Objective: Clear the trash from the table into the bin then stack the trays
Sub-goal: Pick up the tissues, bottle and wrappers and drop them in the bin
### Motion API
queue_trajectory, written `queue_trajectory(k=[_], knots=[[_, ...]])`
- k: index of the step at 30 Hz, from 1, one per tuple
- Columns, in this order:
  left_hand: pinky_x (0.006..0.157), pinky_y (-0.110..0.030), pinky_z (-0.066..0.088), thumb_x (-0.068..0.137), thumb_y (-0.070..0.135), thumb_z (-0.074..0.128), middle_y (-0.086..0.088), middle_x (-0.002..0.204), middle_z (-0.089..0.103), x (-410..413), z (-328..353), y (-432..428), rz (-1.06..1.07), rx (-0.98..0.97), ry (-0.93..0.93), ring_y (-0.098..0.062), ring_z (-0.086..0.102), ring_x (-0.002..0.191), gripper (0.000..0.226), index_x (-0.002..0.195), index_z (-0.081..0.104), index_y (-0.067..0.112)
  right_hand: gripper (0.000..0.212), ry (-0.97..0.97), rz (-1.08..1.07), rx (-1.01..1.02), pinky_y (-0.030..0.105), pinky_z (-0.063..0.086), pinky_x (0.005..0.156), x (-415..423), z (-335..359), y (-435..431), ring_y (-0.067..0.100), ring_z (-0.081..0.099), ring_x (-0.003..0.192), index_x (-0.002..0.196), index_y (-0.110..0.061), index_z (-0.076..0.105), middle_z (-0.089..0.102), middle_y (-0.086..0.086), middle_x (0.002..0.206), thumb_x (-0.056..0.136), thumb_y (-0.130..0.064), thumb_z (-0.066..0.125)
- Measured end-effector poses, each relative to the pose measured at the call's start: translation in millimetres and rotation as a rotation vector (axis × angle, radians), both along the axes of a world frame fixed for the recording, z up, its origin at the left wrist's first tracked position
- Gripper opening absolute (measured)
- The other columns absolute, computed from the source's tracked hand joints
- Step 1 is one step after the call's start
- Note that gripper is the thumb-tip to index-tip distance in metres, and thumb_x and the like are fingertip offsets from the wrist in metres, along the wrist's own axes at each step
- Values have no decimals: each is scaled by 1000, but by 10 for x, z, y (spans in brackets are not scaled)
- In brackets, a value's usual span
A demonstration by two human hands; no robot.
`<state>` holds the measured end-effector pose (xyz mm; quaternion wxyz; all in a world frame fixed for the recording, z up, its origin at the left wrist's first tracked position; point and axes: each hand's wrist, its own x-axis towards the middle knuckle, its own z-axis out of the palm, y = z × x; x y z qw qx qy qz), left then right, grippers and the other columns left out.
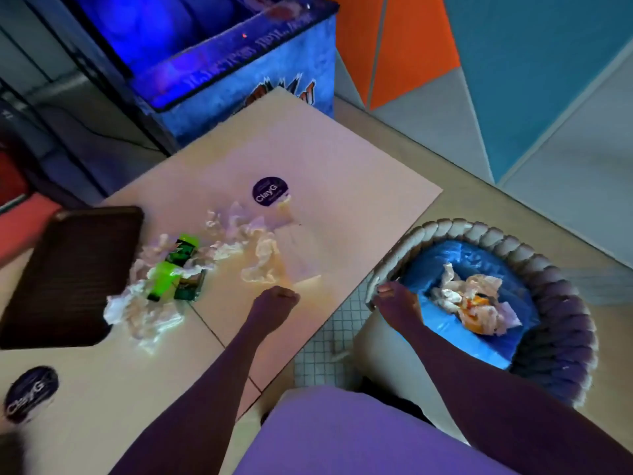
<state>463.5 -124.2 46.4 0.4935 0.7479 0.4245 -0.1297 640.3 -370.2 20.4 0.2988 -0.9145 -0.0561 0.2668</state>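
Crumpled napkins [239, 231] and clear wrappers lie scattered over the middle of the pale table [342, 166], around a green bottle [164, 275] and a green carton [183, 252]. A dark tray [68, 275] sits at the table's left. My left hand [274, 301] hovers fisted over the table just right of the trash, holding nothing I can see. My right hand [394, 299] grips the near rim of the woven bin [555, 303], which has a blue liner and crumpled paper [472, 299] inside.
A blue-lit arcade cabinet [222, 63] stands beyond the table's far edge. Round purple stickers [270, 192] mark the tabletop. The bin stands on tiled floor off the table's right corner, beside orange and teal wall panels [513, 80].
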Motion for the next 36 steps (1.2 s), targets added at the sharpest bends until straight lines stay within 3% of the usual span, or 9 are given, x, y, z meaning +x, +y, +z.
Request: queue_trajectory(k=[3,6,8,14,19,25,36], knots=[[93,-48,57,60,59,67,-8,108,78,-635,21,332,119,-7,-56,-35,71,109,61,105,78,20,21,-4,64,34,25,52,85,-320,94,459,15,71,97,96,-27,71,76,-6,97,76,-32,74],[93,-47,57,78,38,71,-8,113,77,-1083,109,569,179,14,-85,-33,71,110,42,111,76,13,24,-43,128,56,22,50,82,-571,176,857,15,71,94,100,-22,72,76,-4,100,79,-32,76],[92,-42,58,76,42,67,-4,111,77,-1317,168,697,256,24,-112,-28,73,107,46,111,76,14,30,-79,186,40,21,47,81,-702,186,1102,16,71,94,104,-21,71,74,-2,106,79,-36,77],[93,-33,53,93,36,74,4,106,75,-1756,176,916,347,104,-135,-16,68,104,27,112,74,17,63,-142,300,5,36,47,97,-988,277,1569,27,59,118,129,-18,59,59,7,128,78,-50,78],[91,-32,52,94,38,72,7,108,75,-1848,119,936,363,164,-138,-13,68,101,25,113,73,21,82,-125,367,-49,43,44,107,-848,255,1747,33,48,132,143,-20,46,43,10,148,76,-57,77],[92,-30,50,96,35,71,5,110,75,-1722,76,617,443,167,-106,-12,68,99,26,116,73,19,92,-105,450,-104,48,44,103,-592,149,1911,39,37,139,153,-32,30,25,11,160,77,-60,74],[92,-29,54,95,42,71,14,106,76,-1459,74,90,579,155,-27,-3,71,97,22,113,74,29,106,-103,532,-185,47,52,86,-309,-129,2132,39,45,127,155,-34,14,30,14,152,74,-49,81]])
